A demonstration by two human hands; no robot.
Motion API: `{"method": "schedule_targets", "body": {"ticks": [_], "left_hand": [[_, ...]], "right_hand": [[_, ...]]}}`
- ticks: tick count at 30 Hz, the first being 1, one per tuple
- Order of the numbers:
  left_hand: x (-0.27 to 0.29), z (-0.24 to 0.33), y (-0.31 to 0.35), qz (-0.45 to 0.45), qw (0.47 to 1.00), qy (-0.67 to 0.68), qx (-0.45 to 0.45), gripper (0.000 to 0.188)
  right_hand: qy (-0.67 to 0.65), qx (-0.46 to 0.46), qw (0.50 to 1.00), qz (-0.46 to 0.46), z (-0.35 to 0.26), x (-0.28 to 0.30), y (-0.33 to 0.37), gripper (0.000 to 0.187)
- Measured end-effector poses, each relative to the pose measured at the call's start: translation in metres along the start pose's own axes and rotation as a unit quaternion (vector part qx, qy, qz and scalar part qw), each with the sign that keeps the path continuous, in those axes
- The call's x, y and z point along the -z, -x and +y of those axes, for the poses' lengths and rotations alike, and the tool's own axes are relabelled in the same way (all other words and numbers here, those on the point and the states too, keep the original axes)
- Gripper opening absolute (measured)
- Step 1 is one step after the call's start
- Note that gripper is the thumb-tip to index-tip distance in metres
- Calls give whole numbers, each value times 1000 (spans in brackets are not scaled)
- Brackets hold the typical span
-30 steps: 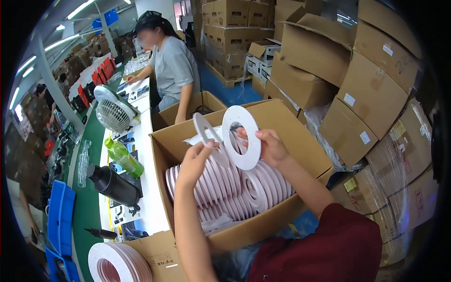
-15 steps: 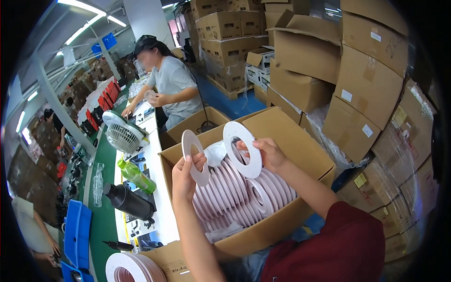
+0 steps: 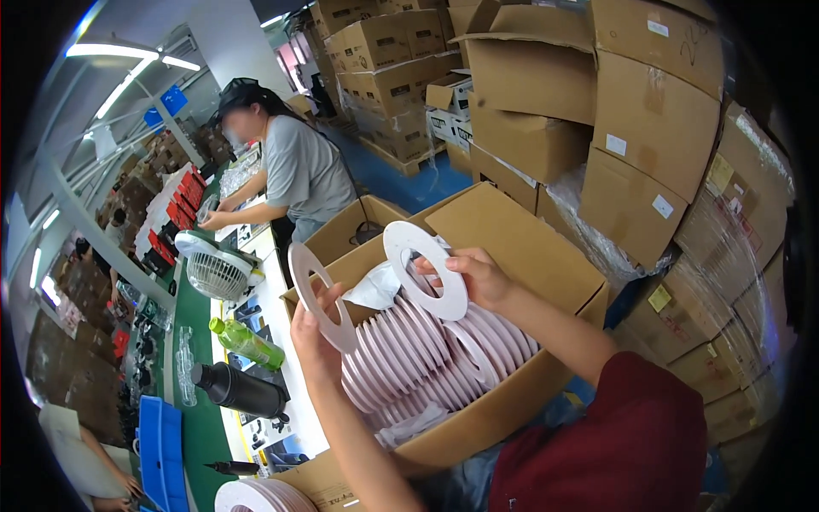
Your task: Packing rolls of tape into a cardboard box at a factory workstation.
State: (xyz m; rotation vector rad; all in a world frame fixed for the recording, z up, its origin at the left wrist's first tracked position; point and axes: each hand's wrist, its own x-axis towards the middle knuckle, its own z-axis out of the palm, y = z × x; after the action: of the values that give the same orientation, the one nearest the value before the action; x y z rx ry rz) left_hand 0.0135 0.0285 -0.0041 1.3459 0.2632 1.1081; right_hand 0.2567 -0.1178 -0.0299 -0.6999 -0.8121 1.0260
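Note:
In my left hand (image 3: 317,334) is a flat white ring (image 3: 300,271), tilted nearly edge-on, with fingers curled through its hole. My right hand (image 3: 478,277) grips a second white ring (image 3: 401,247) by its right side, fingers reaching into the hole. Both rings are held up above an open cardboard box (image 3: 512,401) and do not touch each other. Rows of similar rings (image 3: 397,358) stand on edge inside the box. Crumpled pale wrapping (image 3: 374,286) lies at the box's far left, and another piece (image 3: 414,424) lies near its front.
Left of the box, a white bench holds a black bottle (image 3: 243,390), a green bottle (image 3: 247,343) and a fan (image 3: 215,269). More rings (image 3: 256,497) are stacked at the lower edge. A co-worker (image 3: 294,158) works farther along. Tall cartons (image 3: 653,154) crowd the right; a blue bin (image 3: 162,456) stands left.
Both hands and their rings sit further left in the picture, and the left ring is turned more edge-on. The view has shifted slightly. The co-worker's hands have come together.

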Motion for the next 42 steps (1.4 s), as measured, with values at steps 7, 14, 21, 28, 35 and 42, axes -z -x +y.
{"method": "schedule_targets", "body": {"ticks": [7,14,21,28,35,42], "left_hand": [[-3,5,1,-39,999,19,31,67],[6,6,-4,36,992,61,102,61],[-11,15,3,-19,994,104,32,57],[-14,12,3,-31,996,43,73,59],[-15,5,0,98,983,-25,156,39],[-25,3,3,141,983,-93,65,26]], "right_hand": [[17,-15,1000,0,-1,-2,3,40],[29,-11,999,7,3,-4,2,41],[18,7,1000,-6,2,-5,3,40],[31,10,999,-23,13,2,2,51],[94,53,994,15,11,-11,2,40],[315,122,939,57,18,-7,-1,30]]}}
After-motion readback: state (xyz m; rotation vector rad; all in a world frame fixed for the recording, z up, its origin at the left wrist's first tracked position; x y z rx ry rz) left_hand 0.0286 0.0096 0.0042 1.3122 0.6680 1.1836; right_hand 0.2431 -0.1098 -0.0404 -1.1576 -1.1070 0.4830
